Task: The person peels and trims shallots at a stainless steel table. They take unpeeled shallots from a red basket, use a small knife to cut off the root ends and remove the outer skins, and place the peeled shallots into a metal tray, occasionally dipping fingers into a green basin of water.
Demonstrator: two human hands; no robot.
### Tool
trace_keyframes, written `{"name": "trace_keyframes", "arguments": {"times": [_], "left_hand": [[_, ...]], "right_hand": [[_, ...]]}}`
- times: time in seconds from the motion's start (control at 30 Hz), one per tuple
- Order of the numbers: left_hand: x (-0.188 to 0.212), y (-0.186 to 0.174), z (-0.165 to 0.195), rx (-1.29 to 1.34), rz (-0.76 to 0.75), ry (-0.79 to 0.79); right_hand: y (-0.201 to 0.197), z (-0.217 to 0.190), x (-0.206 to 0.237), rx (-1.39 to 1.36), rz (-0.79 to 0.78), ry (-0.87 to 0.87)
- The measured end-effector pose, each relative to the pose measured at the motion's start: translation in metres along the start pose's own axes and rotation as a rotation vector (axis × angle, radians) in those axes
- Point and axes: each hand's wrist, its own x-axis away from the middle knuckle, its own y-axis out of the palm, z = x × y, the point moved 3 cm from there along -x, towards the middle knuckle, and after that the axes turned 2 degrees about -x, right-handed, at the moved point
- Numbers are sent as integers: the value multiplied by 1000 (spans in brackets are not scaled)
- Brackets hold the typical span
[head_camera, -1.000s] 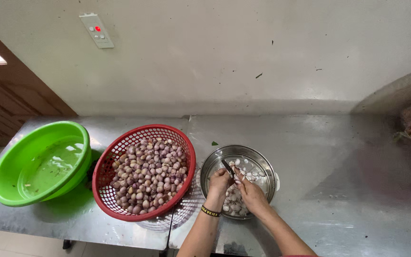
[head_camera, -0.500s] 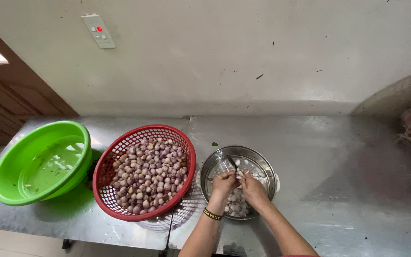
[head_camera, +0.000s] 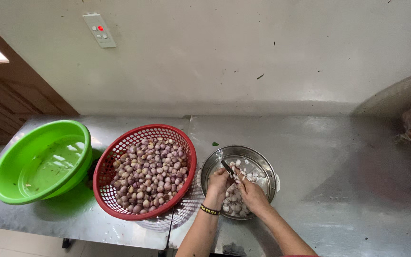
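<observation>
knife (head_camera: pixel 227 167): dark, tilted | shallot (head_camera: pixel 238 176): pale, over steel bowl (head_camera: pixel 262 159)

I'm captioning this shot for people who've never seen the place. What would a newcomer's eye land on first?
First the red basket, heaped with small purplish shallots, at the middle of the steel table. Left of it stands a bright green basin holding some water. To its right, the left hand and right hand work with a small knife over a steel bowl.
</observation>
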Motion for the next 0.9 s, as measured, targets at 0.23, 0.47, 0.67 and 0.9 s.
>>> {"name": "trace_keyframes", "arguments": {"times": [0.23,0.47,0.67,0.9], "left_hand": [[2,1,-5,23,-24,30],[6,2,-10,-71,15,30],[-3,2,-10,8,-79,-13],[0,0,-8,57,-65,-21]], "right_hand": [[-2,-1,-5,48,88,-111],[-4,4,-16,103,59,13],[0,18,-30,-8,12,150],[2,18,-42,154,153,-38]]}}
